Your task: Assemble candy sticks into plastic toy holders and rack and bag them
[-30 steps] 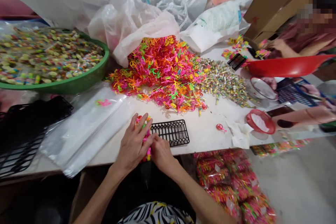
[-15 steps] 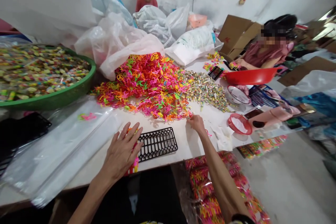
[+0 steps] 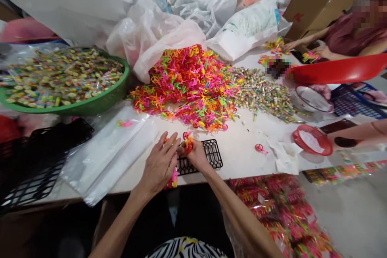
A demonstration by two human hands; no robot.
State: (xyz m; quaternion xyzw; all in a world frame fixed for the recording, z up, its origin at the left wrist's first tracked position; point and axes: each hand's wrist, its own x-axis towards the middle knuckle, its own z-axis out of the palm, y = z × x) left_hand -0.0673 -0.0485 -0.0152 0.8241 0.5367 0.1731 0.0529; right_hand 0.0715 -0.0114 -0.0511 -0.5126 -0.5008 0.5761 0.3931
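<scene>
My left hand (image 3: 160, 163) lies with its fingers stretched out over the left end of a black plastic grid rack (image 3: 214, 154). Pink, yellow and red plastic pieces (image 3: 173, 179) show under and beside it. Close against its fingertips, my right hand (image 3: 198, 155) is closed on small orange and pink plastic pieces (image 3: 188, 143), held above the rack. How many it holds cannot be made out. Behind both hands rises a heap of bright plastic pieces (image 3: 190, 84), next to a spread of small wrapped cylinders (image 3: 263, 92). One pink ringed piece (image 3: 260, 148) lies alone on the right.
A green tub (image 3: 121, 84) of wrapped items stands left, beside clear plastic bags (image 3: 111, 153) and black racks (image 3: 57, 141). On the right are a red basket (image 3: 326, 147) and a red basin (image 3: 338, 70), with a co-worker behind. Filled packs (image 3: 278, 205) lie below the table edge.
My right hand has moved left from the heap's edge to the rack beside my left hand, carrying small plastic pieces. My left hand stays on the rack. The camera view has shifted.
</scene>
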